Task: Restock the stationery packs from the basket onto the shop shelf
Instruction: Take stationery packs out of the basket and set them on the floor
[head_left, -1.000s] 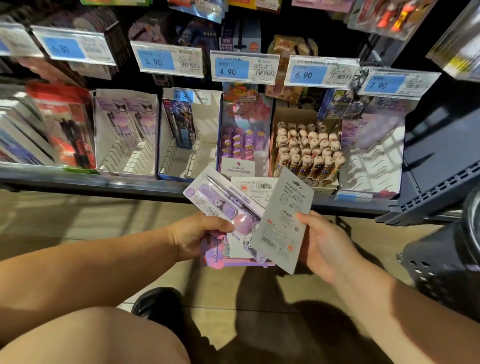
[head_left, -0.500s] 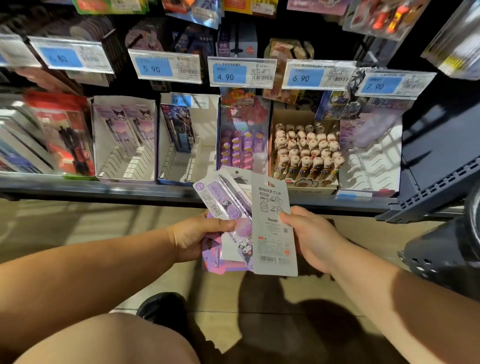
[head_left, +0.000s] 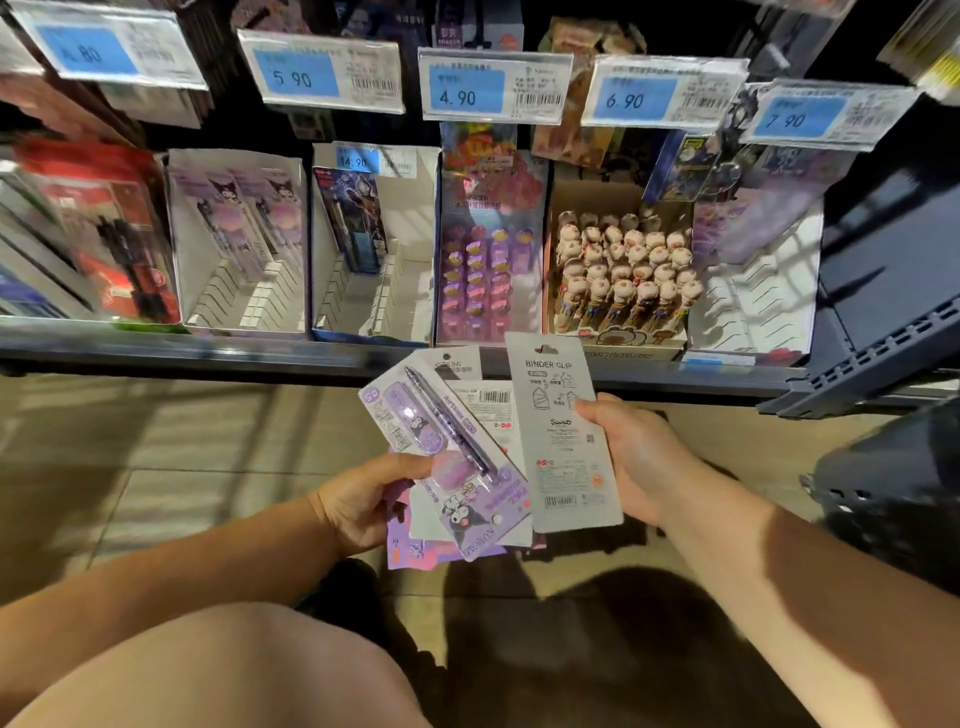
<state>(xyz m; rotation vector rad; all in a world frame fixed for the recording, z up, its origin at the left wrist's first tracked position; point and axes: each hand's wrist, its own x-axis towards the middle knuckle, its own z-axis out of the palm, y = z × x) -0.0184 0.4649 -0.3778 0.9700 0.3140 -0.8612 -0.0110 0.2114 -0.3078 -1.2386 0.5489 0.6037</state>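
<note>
Right hand (head_left: 639, 457) comes in from the lower right, forearm angled up toward the shelf (head_left: 208, 358); thumb lies on the face of the grey binder clip pack (head_left: 563, 436), fingers curl behind its right edge, a firm pinch. Left hand (head_left: 358, 506) reaches in from the lower left; its thumb clamps down across a fan of packs, and the fingers underneath are hidden.

On top of that fan sits the purple pen pack (head_left: 447, 447); below it a white card with a barcode and pink-purple edges peek out; how many packs there are, I cannot tell. The binder clip pack overlaps the fan's right side.

That grey pack stands nearly upright, long axis running toward the shelf, hang-hole end up, printed back to the camera; the pen pack tilts, its upper end leaning left.

Both are held over the floor (head_left: 156, 467), just short of the shelf's front lip. The dark basket (head_left: 893, 499) sits at the right, cut off by the frame edge; the shelf's left end is blurred.
</note>
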